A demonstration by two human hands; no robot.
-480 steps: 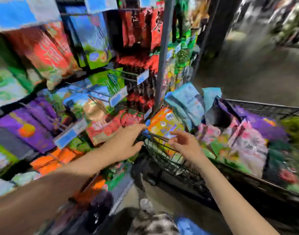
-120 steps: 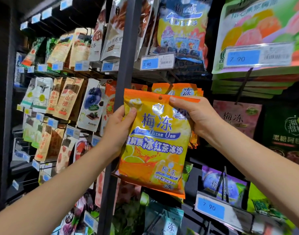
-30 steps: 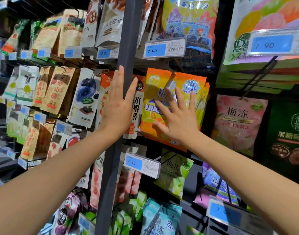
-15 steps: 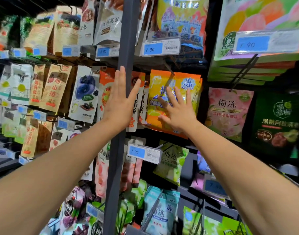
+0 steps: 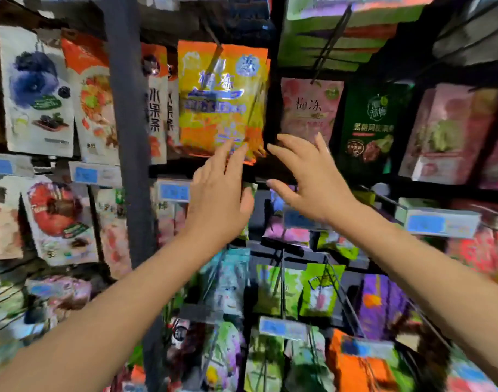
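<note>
An orange and yellow snack bag (image 5: 219,103) hangs on a peg in the store rack, at the front of a row of the same bags. My left hand (image 5: 218,193) is raised just below its bottom edge, fingers straight, fingertips near or touching the bag's lower corner. My right hand (image 5: 307,179) hovers to the right of it with fingers spread, in front of a pink bag (image 5: 308,108). Neither hand holds anything. The picture is blurred by motion.
A dark grey upright post (image 5: 126,137) stands left of the orange bags. Hanging bags fill the rack: white blueberry bag (image 5: 37,91), dark green bag (image 5: 369,128), green, teal and purple bags below. Blue price tags (image 5: 174,192) stick out on peg ends.
My left hand has left the grey post and moved right and down, below the orange bag. My right hand has come off the bag and dropped to its right. The view has tilted downward.
</note>
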